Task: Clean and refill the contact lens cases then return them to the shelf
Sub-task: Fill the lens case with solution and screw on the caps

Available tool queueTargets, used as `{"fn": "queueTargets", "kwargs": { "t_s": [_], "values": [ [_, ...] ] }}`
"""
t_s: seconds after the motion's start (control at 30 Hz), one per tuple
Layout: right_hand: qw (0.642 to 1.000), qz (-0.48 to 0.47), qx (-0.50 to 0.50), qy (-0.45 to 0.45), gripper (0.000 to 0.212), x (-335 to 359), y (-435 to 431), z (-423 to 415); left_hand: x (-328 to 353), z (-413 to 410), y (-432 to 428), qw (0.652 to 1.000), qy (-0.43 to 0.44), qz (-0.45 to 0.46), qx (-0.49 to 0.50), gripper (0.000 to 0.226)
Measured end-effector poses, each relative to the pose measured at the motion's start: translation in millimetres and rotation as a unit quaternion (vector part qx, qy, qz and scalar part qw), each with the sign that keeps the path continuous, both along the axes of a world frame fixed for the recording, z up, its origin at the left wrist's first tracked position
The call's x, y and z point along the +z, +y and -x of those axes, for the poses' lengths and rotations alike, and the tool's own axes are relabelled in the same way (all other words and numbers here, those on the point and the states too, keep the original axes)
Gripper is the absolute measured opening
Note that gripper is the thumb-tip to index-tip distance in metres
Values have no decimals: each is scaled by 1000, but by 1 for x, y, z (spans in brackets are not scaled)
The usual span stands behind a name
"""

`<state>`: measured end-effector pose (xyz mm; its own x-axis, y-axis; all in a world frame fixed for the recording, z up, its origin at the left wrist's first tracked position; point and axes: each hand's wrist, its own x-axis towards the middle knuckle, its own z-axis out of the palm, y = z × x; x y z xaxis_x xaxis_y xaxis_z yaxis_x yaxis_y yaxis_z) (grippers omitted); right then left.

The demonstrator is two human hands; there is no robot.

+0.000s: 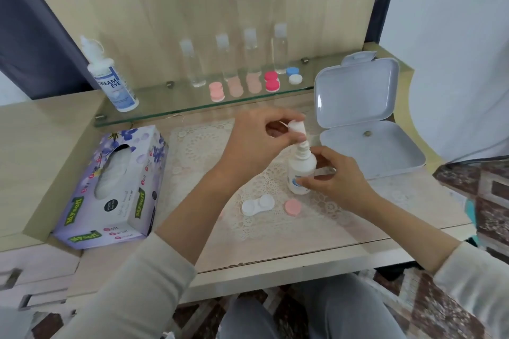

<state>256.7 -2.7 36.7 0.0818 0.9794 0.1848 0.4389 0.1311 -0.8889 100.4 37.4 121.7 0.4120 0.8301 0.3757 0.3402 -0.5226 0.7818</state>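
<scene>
Contact lens case, white with both wells uncapped, lies flat on the lace mat, just below and left of the right fingers. A loose pink cap sits beside it, directly beneath those fingers. The right fingers are curled round a small white bottle and hold it upright on the counter. The left fingers pinch the bottle's white lid, tilted and lifted just clear of the nozzle. Beyond both sets of fingers runs a glass shelf carrying a row of closed cases in pale pink, bright pink and blue-and-white, with four clear bottles standing behind them against the wooden back panel. At the shelf's end, far to the left of the left fingers, stands a large solution bottle. A floral tissue box lies on the counter to the left of the left forearm. A pale hinged box stands open just right of the right fingers, its lid propped up towards the shelf.
</scene>
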Motion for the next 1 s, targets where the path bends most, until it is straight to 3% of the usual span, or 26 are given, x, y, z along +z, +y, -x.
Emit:
{"fn": "queueTargets", "kwargs": {
  "t_s": [0.27, 0.43, 0.57, 0.67, 0.87, 1.0],
  "values": [
    [1000, 4, 5, 7, 44, -4, 2, -2, -12, -10, 3, 997, 67, 6, -27, 28],
    [1000, 5, 5, 1, 46, -5, 3, -2, -6, -5, 5, 985, 108, 70, -113, 47],
    [1000, 4, 11, 1, 44, -4, 2, -2, -15, -9, 7, 995, 102, 12, -16, 30],
    [1000, 2, 10, -4, 46, -4, 2, -1, -18, -9, 8, 996, 70, 37, -27, 18],
    [1000, 8, 8, -17, 48, -2, 2, -1, -20, 2, 10, 987, 81, 100, -95, 55],
    [999, 9, 1, -48, 44, 1, 2, -1, -35, 24, 11, 993, 53, 107, 1, 38]
  ]
}}
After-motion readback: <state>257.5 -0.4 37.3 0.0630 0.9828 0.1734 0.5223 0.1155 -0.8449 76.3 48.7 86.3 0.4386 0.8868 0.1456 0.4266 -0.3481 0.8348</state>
